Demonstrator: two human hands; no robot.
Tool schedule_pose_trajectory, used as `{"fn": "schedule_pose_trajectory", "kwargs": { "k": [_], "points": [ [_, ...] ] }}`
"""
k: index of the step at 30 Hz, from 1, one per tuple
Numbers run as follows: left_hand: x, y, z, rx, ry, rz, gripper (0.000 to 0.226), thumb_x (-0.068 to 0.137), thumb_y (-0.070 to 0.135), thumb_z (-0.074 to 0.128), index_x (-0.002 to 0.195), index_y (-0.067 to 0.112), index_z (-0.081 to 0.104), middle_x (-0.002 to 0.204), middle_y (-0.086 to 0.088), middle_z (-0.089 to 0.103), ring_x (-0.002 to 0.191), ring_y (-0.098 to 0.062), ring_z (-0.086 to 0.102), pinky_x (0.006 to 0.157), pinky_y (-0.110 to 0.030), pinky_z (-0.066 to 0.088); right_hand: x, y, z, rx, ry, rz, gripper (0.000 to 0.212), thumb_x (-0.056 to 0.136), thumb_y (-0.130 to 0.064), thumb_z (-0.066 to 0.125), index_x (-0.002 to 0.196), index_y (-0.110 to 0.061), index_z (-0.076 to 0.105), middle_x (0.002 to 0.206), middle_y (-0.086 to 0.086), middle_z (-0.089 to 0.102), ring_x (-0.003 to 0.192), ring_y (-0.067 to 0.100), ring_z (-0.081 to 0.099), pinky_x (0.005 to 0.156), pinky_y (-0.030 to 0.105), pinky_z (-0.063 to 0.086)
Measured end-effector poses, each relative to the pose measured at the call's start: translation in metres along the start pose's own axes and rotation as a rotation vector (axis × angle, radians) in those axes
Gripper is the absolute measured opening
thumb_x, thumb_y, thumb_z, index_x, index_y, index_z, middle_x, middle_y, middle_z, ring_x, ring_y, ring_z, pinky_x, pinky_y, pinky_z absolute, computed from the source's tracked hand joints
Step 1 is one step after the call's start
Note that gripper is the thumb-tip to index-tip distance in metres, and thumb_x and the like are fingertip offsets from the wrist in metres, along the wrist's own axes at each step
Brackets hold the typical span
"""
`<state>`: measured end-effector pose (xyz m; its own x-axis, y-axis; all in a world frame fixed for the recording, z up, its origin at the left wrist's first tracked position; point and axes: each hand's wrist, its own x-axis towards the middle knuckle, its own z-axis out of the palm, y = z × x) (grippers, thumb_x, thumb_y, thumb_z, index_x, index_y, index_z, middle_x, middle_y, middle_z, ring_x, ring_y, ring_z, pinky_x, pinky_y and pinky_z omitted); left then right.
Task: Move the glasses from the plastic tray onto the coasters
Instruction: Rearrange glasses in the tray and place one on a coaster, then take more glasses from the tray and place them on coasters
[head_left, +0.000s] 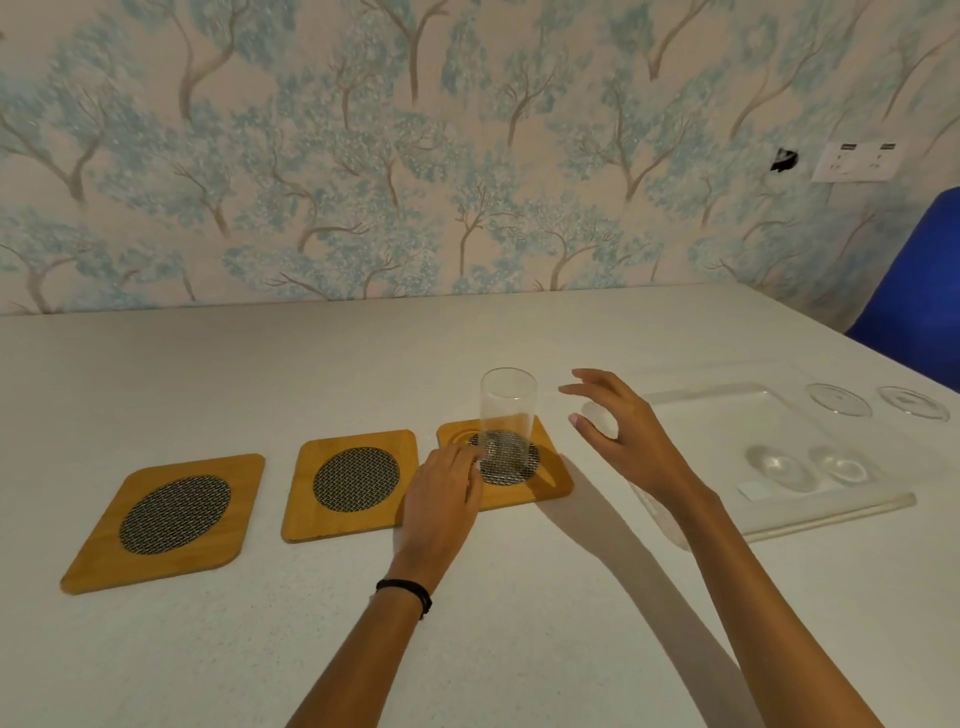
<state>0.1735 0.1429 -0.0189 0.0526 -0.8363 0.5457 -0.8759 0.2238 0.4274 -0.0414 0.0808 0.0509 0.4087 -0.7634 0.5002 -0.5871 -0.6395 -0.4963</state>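
Observation:
Three wooden coasters with round mesh centres lie in a row: left (171, 519), middle (353, 480) and right (550, 480). One clear tall glass (508, 410) stands upright on the right coaster. My left hand (441, 499) lies flat with its fingertips on that coaster's front left part, by the glass's base. My right hand (618, 431) hovers just right of the glass, fingers spread, not touching it. The clear plastic tray (831, 514) sits further right. Two more clear glasses (777, 466) (842, 463) stand on it, faint apart from their bases and rims.
The white table (519, 623) runs back to a wall papered with trees (467, 156). A blue chair (919, 291) stands at the far right, past the tray. A wall socket (857, 161) is mounted above it.

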Motion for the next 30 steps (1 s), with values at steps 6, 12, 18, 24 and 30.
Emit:
{"fn": "schedule_pose_trajectory", "kwargs": {
  "k": [6, 12, 18, 24, 30],
  "points": [
    [0.012, 0.053, 0.011, 0.004, 0.010, 0.168, 0.024, 0.094, 0.015, 0.042, 0.111, 0.013, 0.059, 0.107, -0.004, 0.064, 0.097, -0.019, 0.058, 0.081, -0.036, 0.053, -0.025, 0.039, -0.040, -0.050, 0.124, -0.028, 0.026, 0.091, -0.012, 0.054, 0.114, -0.020, 0.062, 0.130, 0.001, 0.054, 0.120, 0.014, 0.051, 0.099, 0.027, 0.041],
    [0.025, 0.106, 0.040, -0.062, -0.040, 0.140, 0.031, 0.095, 0.020, 0.040, 0.121, 0.014, 0.056, 0.124, -0.007, 0.059, 0.113, -0.020, 0.053, 0.094, -0.034, 0.047, -0.039, 0.076, -0.075, -0.094, 0.200, 0.012, 0.026, 0.089, -0.007, 0.055, 0.112, -0.017, 0.063, 0.126, 0.006, 0.057, 0.117, 0.014, 0.051, 0.098, 0.028, 0.042],
    [0.037, 0.131, 0.078, -0.117, -0.164, 0.088, 0.040, 0.096, 0.034, 0.036, 0.133, 0.021, 0.044, 0.142, -0.002, 0.044, 0.128, -0.017, 0.040, 0.099, -0.033, 0.039, -0.052, 0.110, -0.108, -0.135, 0.285, 0.007, 0.025, 0.088, -0.003, 0.055, 0.107, -0.014, 0.065, 0.119, 0.006, 0.062, 0.111, 0.015, 0.056, 0.096, 0.019, 0.041],
    [0.040, 0.145, 0.115, -0.219, -0.233, -0.005, 0.050, 0.092, 0.056, 0.025, 0.135, 0.035, 0.036, 0.151, 0.005, 0.031, 0.134, -0.013, 0.032, 0.105, -0.030, 0.033, -0.063, 0.145, -0.131, -0.166, 0.417, 0.058, 0.021, 0.086, 0.001, 0.057, 0.102, -0.008, 0.067, 0.119, 0.014, 0.063, 0.114, 0.026, 0.056, 0.106, 0.056, 0.036],
    [0.050, 0.151, 0.127, -0.274, -0.242, -0.105, 0.049, 0.091, 0.056, 0.032, 0.136, 0.036, 0.035, 0.154, 0.009, 0.023, 0.138, -0.013, 0.026, 0.105, -0.032, 0.029, -0.069, 0.168, -0.138, -0.080, 0.554, 0.140, 0.020, 0.086, -0.007, 0.061, 0.105, -0.010, 0.066, 0.123, 0.015, 0.061, 0.118, 0.022, 0.052, 0.110, 0.057, 0.029]
  ]
}}
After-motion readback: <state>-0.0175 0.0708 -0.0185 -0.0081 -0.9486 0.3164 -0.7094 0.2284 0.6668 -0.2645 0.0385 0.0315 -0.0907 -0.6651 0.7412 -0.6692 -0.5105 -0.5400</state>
